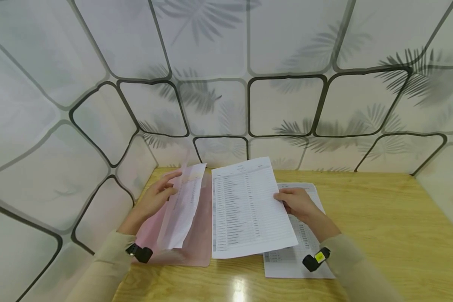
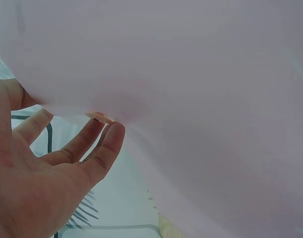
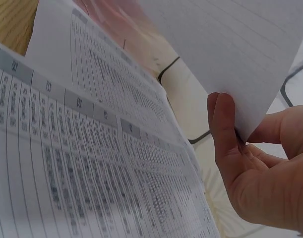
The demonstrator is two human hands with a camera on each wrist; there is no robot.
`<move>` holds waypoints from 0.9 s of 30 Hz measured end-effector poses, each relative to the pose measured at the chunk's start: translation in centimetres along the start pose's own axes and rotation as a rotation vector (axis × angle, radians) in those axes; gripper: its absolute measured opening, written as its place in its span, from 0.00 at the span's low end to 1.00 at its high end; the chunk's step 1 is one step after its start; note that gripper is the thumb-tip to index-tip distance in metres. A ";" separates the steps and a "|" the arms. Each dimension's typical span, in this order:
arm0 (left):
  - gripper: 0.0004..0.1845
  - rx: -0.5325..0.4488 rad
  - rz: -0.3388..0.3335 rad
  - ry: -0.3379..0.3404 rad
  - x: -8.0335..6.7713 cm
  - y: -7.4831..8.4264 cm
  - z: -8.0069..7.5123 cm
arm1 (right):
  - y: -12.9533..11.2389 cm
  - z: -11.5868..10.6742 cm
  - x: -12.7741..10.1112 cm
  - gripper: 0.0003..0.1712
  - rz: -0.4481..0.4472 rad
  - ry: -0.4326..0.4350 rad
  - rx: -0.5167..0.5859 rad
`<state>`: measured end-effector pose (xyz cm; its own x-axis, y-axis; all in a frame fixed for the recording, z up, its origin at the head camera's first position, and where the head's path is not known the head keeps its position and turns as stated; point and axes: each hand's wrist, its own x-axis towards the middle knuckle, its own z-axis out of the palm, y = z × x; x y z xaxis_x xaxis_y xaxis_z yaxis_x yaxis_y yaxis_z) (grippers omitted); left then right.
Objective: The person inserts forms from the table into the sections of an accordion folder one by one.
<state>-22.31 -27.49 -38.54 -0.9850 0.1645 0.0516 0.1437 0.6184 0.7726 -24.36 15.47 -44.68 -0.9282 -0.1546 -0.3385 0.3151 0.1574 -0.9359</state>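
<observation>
On the left of the table lies a pink translucent folder (image 1: 201,235) with its cover (image 2: 206,99) raised. My left hand (image 1: 159,195) holds that cover by its edge; in the left wrist view the thumb goes partly out of sight behind it. A white printed sheet (image 1: 188,201) stands tilted against the raised cover. My right hand (image 1: 297,203) pinches the right edge of another printed sheet (image 1: 249,209), thumb on one face and fingers on the other. This sheet is held up between the folder and a printed page (image 1: 309,239) lying on the table, which it partly covers.
The wooden table (image 1: 381,218) extends to the right. A wall (image 1: 287,109) with dark outlined panels and leaf patterns stands behind and at the left, close to the folder. Each wrist carries a small black device (image 1: 139,253).
</observation>
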 end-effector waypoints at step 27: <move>0.29 -0.011 0.024 0.003 0.0 0.0 0.0 | -1.2 6.2 1.2 0.24 0.003 0.047 0.073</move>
<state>-22.35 -27.45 -38.55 -0.9815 0.1771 0.0722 0.1665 0.6054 0.7783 -24.59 9.05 -44.60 -0.9349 -0.1079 -0.3380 0.3300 0.0859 -0.9401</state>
